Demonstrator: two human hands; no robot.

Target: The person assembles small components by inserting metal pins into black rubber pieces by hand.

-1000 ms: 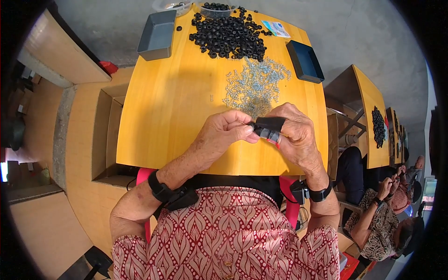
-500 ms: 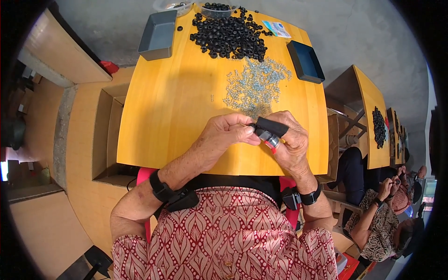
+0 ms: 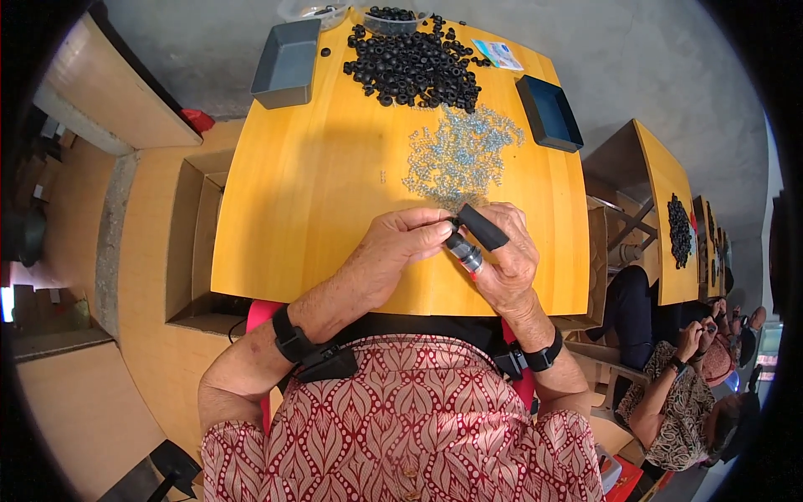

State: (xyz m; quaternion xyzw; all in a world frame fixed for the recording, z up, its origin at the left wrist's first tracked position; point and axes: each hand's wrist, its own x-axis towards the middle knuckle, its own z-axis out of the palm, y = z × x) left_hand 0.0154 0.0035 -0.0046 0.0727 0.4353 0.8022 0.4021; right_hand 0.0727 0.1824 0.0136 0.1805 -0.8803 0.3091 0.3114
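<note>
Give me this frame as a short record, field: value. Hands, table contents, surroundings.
left hand: thumb and fingertips pinch a small black piece
right hand: grips a black, clear and red cylindrical tool, end at the left fingertips
table: yellow
far pile: black ring-shaped parts
near pile: tiny silvery-blue pieces, too small to identify
trays: grey tray, far left; dark blue tray, far right
far edge: two clear plastic tubs
right side: seated co-worker
</note>
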